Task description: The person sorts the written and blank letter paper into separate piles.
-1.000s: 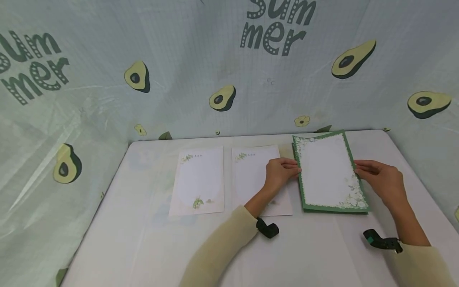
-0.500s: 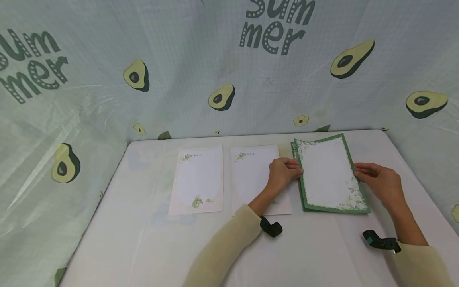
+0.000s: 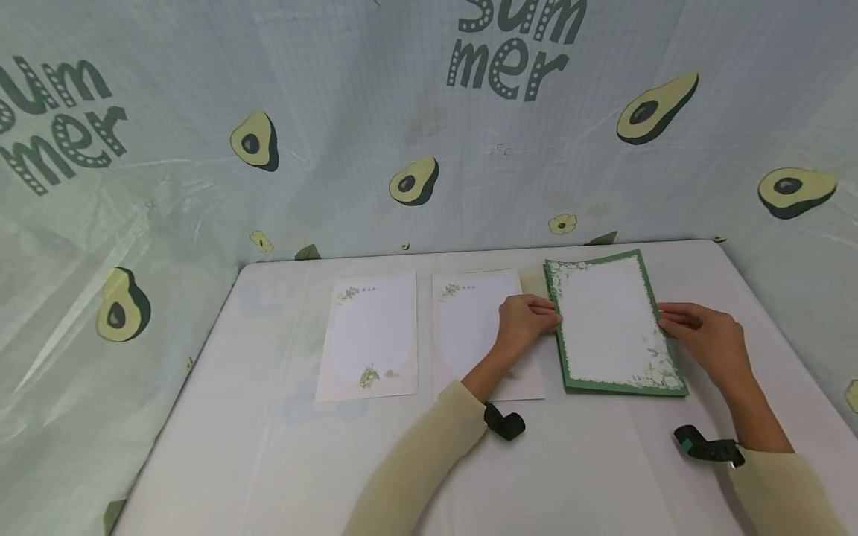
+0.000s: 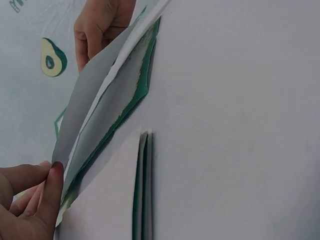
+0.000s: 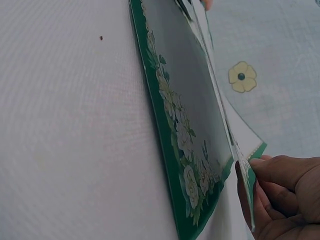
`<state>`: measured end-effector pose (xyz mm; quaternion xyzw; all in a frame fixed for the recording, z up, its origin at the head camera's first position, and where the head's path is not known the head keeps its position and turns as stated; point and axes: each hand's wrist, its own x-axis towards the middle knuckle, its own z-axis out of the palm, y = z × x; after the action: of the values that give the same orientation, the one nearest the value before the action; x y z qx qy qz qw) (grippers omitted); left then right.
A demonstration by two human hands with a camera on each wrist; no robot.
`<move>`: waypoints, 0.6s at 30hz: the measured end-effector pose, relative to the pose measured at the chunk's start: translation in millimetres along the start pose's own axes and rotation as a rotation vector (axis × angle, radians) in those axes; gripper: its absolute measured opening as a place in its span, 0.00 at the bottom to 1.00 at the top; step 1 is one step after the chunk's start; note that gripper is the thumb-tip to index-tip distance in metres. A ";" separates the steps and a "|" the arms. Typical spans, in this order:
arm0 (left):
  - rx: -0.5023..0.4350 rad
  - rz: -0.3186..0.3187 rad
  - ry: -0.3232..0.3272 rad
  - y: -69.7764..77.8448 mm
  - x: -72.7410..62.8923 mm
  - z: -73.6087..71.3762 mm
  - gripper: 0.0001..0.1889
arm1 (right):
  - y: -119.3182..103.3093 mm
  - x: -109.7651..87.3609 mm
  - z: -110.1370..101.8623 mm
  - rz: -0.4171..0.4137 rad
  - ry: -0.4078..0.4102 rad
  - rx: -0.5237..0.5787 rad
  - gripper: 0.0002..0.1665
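Observation:
My left hand pinches the left edge of a green-bordered letter paper sheet printed with white flowers. At its right edge, my right hand pinches it between thumb and fingers. The sheet is lifted and slightly bent over another green-bordered sheet, which lies on the table in the right wrist view. From the head view, most of that lower sheet is hidden, with just a green strip showing along the left and bottom. The left wrist view shows thumb and fingertips gripping the raised paper's edge.
Two pale sheets with small green plant prints, one at left and one in the middle, lie on the white-covered table. My left forearm passes over the middle one's corner. An avocado-print curtain hangs behind and beside the table.
The raised green-bordered sheet has shifted slightly down and then left, with both hands still pinching it. Its edges now lie closer over those of the sheet beneath.

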<state>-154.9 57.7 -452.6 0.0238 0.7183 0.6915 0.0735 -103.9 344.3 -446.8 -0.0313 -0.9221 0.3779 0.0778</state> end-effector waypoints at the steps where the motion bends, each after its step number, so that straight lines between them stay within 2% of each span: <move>1: -0.003 0.000 -0.001 0.3 -0.1 0.1 0.09 | 0.4 0.4 0.2 -0.002 0.002 -0.005 0.23; 14: 0.033 0.021 -0.043 1.9 4.4 -1.4 0.07 | -3.2 2.9 4.4 -0.016 -0.009 -0.034 0.22; 16: 0.084 0.043 -0.054 1.8 4.6 -3.1 0.08 | -4.7 3.3 3.9 -0.011 -0.013 -0.045 0.22; 18: 0.173 0.092 -0.060 2.4 4.7 -6.0 0.08 | -6.6 3.3 3.2 0.002 -0.022 -0.063 0.22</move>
<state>-160.6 52.5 -450.3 0.0837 0.7710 0.6284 0.0608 -107.7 337.8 -444.0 -0.0304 -0.9342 0.3492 0.0663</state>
